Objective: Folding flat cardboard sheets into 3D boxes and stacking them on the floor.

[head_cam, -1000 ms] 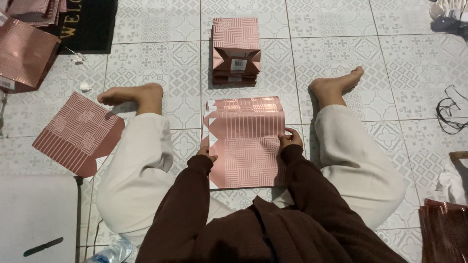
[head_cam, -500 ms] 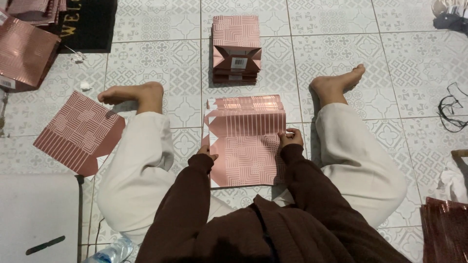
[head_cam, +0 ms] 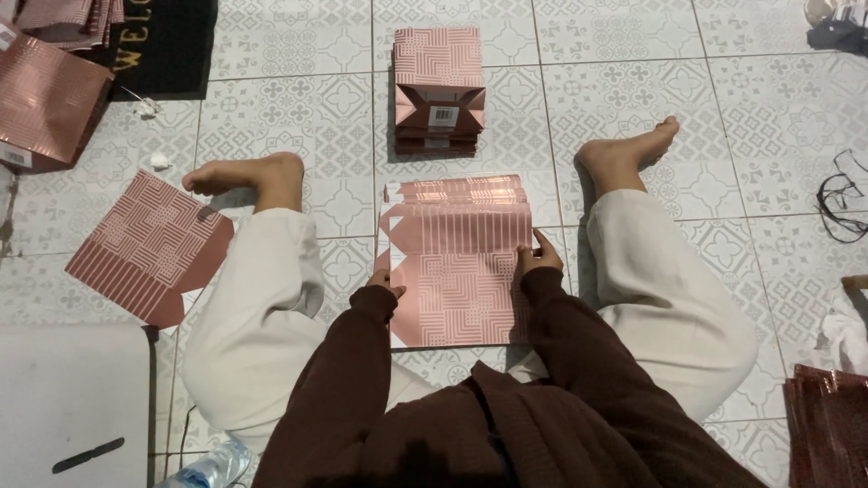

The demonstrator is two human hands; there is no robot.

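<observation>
Head view: both hands at the edges of a pink patterned sheet on the tiled floor.

Working left to right, I see a loose pink sheet (head_cam: 149, 248) lying flat on the floor tiles (head_cam: 298, 41) outside the left leg, and a plastic bottle (head_cam: 203, 468) at the lower edge. The left hand (head_cam: 384, 282) rests at the left edge of the flat paper sheet (head_cam: 457, 271); the sleeve covers most of it, so I cannot tell how its fingers are set. That sheet lies between the legs, on top of a pile of like sheets. A stack of folded bags (head_cam: 438, 90) sits well beyond it. The right hand (head_cam: 540, 258) touches the sheet's right edge, fingers curled together, one finger stretched along the edge. A black cord (head_cam: 841, 194) lies far right.
</observation>
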